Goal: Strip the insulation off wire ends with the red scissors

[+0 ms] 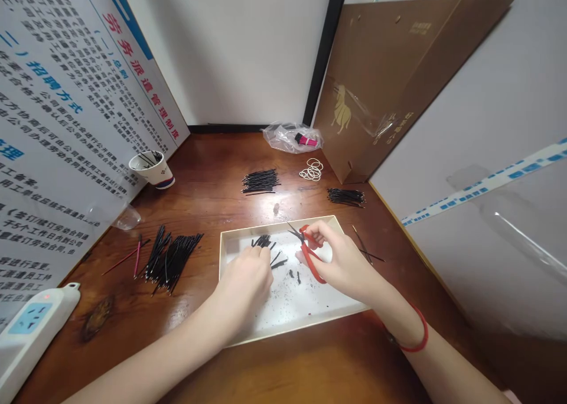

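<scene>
My right hand grips red-handled scissors above the right part of a shallow white box. The scissor blades are spread apart and point to the upper left. My left hand reaches into the left part of the box with its fingers curled down and closed, and the back of the hand hides what they hold. Short black rods show just beyond its knuckles. Next to its fingertips lie a few more black pieces. Small black scraps and dark crumbs dot the box floor.
Black rods are heaped left, with bundles at the back and right. Behind are pale rubber bands and a plastic bag. A paper cup leans left; a power strip sits front left.
</scene>
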A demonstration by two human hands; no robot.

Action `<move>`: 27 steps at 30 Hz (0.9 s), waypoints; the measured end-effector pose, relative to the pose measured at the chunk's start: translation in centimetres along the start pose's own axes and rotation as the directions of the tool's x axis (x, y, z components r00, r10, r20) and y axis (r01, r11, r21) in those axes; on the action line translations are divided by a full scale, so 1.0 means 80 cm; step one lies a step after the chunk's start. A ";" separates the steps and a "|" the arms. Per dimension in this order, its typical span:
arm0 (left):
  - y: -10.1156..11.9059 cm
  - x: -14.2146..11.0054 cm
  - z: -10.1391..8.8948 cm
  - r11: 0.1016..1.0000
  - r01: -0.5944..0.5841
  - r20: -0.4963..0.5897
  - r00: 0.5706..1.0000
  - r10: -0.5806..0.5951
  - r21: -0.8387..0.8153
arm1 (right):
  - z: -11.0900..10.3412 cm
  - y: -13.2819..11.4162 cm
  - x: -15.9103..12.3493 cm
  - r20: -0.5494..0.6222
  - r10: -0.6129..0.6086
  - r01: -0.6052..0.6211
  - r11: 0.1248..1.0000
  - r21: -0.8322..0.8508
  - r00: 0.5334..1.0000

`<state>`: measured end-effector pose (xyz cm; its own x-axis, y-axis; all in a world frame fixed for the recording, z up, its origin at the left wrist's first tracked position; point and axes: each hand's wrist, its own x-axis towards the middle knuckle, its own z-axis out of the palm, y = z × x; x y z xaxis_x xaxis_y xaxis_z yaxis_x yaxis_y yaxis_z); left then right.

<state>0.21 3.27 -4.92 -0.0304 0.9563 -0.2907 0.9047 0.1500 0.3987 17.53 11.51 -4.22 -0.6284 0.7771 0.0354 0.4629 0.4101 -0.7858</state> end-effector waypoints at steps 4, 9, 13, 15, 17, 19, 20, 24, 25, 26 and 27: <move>-0.002 -0.003 0.002 0.950 -0.102 -0.017 0.995 0.101 -0.295 | 0.003 -0.001 -0.011 -0.047 -0.009 0.014 0.995 0.095 0.999; -0.004 -0.012 0.010 0.586 -0.120 -0.057 0.990 0.125 -0.801 | 0.015 -0.006 -0.020 0.009 0.031 -0.031 0.873 0.486 0.999; -0.003 -0.013 0.008 0.537 -0.079 -0.040 0.996 0.083 -0.840 | 0.021 -0.012 -0.019 -0.011 0.076 -0.057 0.829 0.556 0.997; -0.003 -0.011 0.004 0.532 -0.069 -0.046 0.997 0.055 -0.844 | 0.023 -0.012 -0.018 -0.023 0.096 -0.067 0.831 0.552 0.995; -0.004 -0.010 0.002 0.502 -0.046 -0.040 0.999 0.023 -0.864 | 0.023 -0.011 -0.017 -0.042 0.085 -0.049 0.838 0.543 0.995; -0.005 -0.008 0.000 0.446 -0.021 -0.029 0.999 -0.012 -0.895 | 0.019 -0.007 -0.019 -0.068 0.072 -0.028 0.865 0.502 0.995; -0.005 -0.008 0.000 0.418 -0.010 -0.027 0.999 -0.034 -0.908 | 0.016 -0.005 -0.021 -0.083 0.068 -0.022 0.886 0.463 0.994; -0.005 -0.005 -0.003 0.351 -0.003 -0.054 0.989 -0.135 -0.937 | -0.001 0.002 -0.033 -0.088 0.018 0.000 0.979 0.205 0.996; -0.005 -0.004 -0.004 0.340 -0.006 -0.064 0.985 -0.159 -0.940 | -0.003 0.003 -0.036 -0.062 -0.010 0.019 0.989 0.144 0.998; -0.004 -0.004 -0.004 0.332 -0.010 -0.074 0.981 -0.179 -0.943 | -0.005 0.004 -0.039 -0.040 -0.034 0.037 0.995 0.094 0.999; -0.004 -0.004 -0.005 0.323 -0.013 -0.080 0.978 -0.195 -0.946 | -0.006 0.005 -0.041 -0.027 -0.059 0.060 0.997 0.052 0.998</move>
<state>-0.22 3.06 -4.58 -0.2397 0.9258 -0.2925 -0.1093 0.2736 0.9556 20.04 9.36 -4.35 -0.6375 0.7642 0.0980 0.3915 0.4309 -0.8131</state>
